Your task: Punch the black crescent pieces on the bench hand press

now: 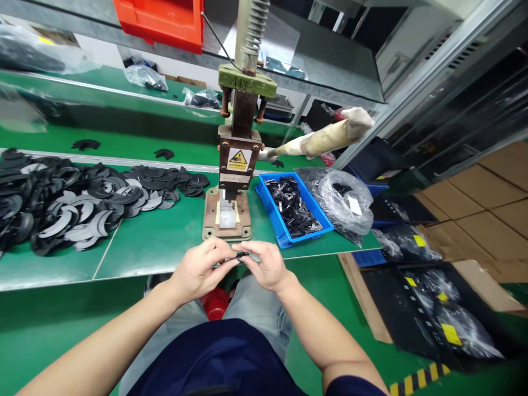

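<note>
My left hand (205, 266) and my right hand (265, 265) meet at the bench's front edge, both closed in a pinch on one small black part (241, 254). Fingers cover most of that part, so its shape is hard to make out. Just beyond them stands a hand press (240, 157) with a yellow warning label and a metal base plate (209, 220). Right of the press, a blue tray (284, 240) holds many small black pieces (292, 206). A large heap of curved black plastic parts (86, 206) spreads over the bench on the left.
The press lever (325, 138), wrapped in pale material, sticks out to the right. A clear plastic bag (344, 203) lies beside the blue tray. An orange-red bin (163, 22) sits on the upper shelf. Cartons (474, 203) and bagged parts (462, 324) stand at the right.
</note>
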Available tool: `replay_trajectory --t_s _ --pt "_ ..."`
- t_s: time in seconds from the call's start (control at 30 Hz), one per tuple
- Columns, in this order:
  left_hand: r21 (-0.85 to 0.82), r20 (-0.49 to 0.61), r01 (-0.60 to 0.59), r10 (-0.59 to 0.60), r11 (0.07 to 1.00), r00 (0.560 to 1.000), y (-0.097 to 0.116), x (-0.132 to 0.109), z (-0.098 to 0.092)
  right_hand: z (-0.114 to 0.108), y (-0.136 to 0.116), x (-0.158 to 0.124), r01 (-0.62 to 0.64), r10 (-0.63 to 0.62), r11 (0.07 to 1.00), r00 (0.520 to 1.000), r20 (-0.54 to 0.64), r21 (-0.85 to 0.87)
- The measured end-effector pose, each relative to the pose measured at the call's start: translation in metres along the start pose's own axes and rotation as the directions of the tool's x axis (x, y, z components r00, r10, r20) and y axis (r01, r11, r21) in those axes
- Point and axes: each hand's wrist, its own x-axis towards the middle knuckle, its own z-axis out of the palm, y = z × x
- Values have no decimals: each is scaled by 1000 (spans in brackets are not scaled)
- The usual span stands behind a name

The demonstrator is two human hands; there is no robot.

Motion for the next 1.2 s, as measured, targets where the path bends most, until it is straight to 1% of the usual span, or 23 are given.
replay_trajectory --t_s 0.1,0.17,0.23,0.3,0.37,0.4,0.47,0.5,0.57,0.63,0.73,0.83,0.97,1.03,1.13,1.2 --pt "16 13 3 -3 1000 1000 -7 2 -5 -7 0 6 -35 37 999 998 57 -41" --pt "63 -18 18 -17 998 1000 -22 7 -12 -22 2 16 -78 82 993 996 41 -85" --pt "139 -71 60 -50 988 996 -45 14 -21 -46 5 35 -140 133 984 989 -69 -107" --pt "224 -112 114 -90 968 990 -73 23 -30 -76 6 64 -166 142 982 962 -233 -86" --pt "307 -110 139 -110 942 988 -100 35 -36 -104 2 98 -101 68 992 932 -357 -73" --pt "347 -96 140 -113 927 989 -112 41 -38 -116 -3 116 -43 8 996 921 -389 -82" --pt "426 -53 128 -116 896 992 -130 52 -38 -131 -14 149 57 -95 992 922 -376 -111" --pt "463 -24 116 -119 879 993 -135 58 -37 -135 -20 162 91 -123 990 928 -352 -107" --pt "529 53 81 -128 845 990 -140 68 -34 -135 -28 180 146 -159 987 932 -327 -64" --pt "580 139 30 -136 814 981 -139 75 -31 -127 -32 186 199 -180 980 912 -369 15" --pt "606 226 -39 -125 795 966 -135 84 -29 -110 -31 174 249 -163 960 871 -464 130" --pt "592 244 -67 -100 803 965 -134 87 -30 -91 -28 143 257 -158 956 858 -489 143" --pt "565 227 -45 -103 824 968 -134 84 -28 -64 -19 91 241 -207 970 859 -468 13" --pt "540 220 -27 -109 841 969 -135 83 -27 -52 -11 71 221 -214 975 866 -453 -37" --pt "514 186 11 -125 858 975 -140 81 -33 -41 -1 56 197 -205 978 863 -462 -65" --pt "576 101 84 -173 813 980 -149 80 -46 -37 4 53 205 -212 976 849 -485 -68"
